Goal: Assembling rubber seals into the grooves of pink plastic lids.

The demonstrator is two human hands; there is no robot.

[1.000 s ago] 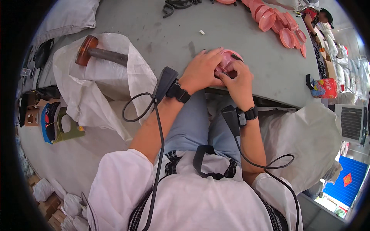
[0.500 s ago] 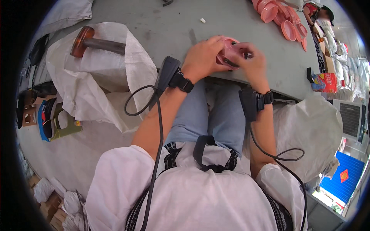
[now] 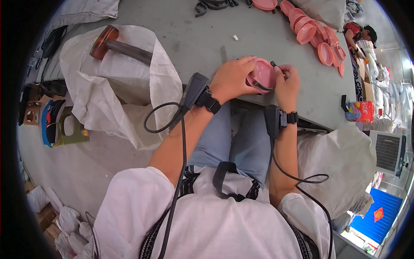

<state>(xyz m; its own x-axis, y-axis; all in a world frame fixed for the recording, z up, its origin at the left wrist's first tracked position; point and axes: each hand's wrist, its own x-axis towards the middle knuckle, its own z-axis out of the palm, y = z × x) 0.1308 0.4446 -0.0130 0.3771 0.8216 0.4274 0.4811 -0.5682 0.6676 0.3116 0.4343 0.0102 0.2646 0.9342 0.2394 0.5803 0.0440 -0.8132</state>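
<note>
My left hand (image 3: 232, 79) grips a round, shallow pink dish (image 3: 265, 71) by its left rim, just above the table's near edge. A dark, curved strip (image 3: 262, 86) lies across the dish's near side. At the right rim, the thumb and fingers of my right hand (image 3: 288, 85) pinch a dark strip end (image 3: 273, 64). Whether the two dark parts are one strip cannot be made out. A heap of similar pink dishes (image 3: 306, 33) lies at the far right of the table, and several loose dark strips (image 3: 211, 5) lie at the far edge of view.
On the left, a mallet (image 3: 129, 51) with an orange-brown head rests on a white woven sack (image 3: 166, 82). A small white piece (image 3: 235, 38) sits on the grey table (image 3: 181, 34). Another sack (image 3: 340, 166) stands at my right. Beyond the table, a person (image 3: 355, 36) is at the far right.
My right hand has shifted from over the dish to its right rim, so the inside of the dish now shows. The view has moved, bringing more of the far table into sight.
</note>
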